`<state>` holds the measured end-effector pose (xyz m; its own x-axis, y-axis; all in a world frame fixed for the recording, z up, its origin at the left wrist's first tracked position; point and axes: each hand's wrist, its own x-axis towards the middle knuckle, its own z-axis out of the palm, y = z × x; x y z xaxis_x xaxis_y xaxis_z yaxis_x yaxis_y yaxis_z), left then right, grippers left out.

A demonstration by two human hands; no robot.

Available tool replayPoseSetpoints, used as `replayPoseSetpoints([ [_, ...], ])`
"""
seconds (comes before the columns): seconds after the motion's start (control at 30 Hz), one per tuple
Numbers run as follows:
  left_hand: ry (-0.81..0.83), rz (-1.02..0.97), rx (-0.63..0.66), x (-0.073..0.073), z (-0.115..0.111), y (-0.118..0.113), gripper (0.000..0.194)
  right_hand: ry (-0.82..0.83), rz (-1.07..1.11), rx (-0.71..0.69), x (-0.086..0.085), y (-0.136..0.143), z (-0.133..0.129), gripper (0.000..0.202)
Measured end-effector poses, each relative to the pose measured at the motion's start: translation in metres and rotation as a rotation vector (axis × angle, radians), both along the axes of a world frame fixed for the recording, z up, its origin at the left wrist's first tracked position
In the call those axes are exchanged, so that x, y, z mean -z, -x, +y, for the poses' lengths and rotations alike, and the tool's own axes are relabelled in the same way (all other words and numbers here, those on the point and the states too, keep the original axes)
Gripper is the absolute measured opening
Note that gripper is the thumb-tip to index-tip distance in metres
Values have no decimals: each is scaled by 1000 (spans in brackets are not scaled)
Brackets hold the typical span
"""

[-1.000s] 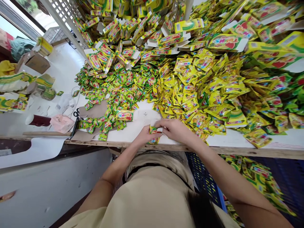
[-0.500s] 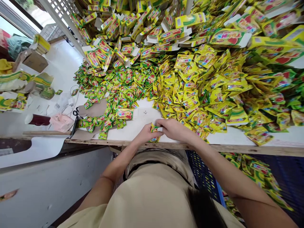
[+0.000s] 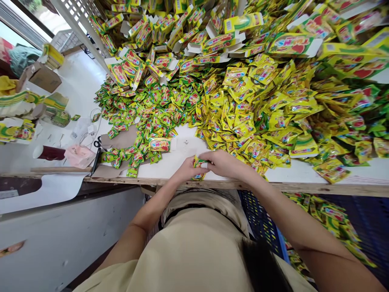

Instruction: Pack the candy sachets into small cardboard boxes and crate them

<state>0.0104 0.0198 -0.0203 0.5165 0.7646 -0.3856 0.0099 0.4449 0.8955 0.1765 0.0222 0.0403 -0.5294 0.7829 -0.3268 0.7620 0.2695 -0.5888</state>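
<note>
Head view: left hand (image 3: 186, 169), right hand (image 3: 221, 163), grip closed around carton (image 3: 199, 177); blue crate (image 3: 283, 245) holds packets (image 3: 332, 217).

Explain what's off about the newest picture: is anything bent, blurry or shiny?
Head view: wide-lens distortion stretches the forearms toward the lower corners; the window at upper left looks washed out; small bright glints show on the yellow packets; print on the small green packets is too small to read clearly; the dark hair at the bottom looks soft-edged.
</note>
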Motion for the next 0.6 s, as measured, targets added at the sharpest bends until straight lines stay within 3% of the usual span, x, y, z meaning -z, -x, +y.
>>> replayPoseSetpoints([
  [0.23,28,2,31,-2,0,1,38,116,18,-84,-5,0,7,18],
  [0.5,19,39,115,0,3,4,47,233,50,-128,7,-5,17,12],
  [0.6,-23,65,135,-2,4,5,50,193,34,-180,10,-6,22,9],
])
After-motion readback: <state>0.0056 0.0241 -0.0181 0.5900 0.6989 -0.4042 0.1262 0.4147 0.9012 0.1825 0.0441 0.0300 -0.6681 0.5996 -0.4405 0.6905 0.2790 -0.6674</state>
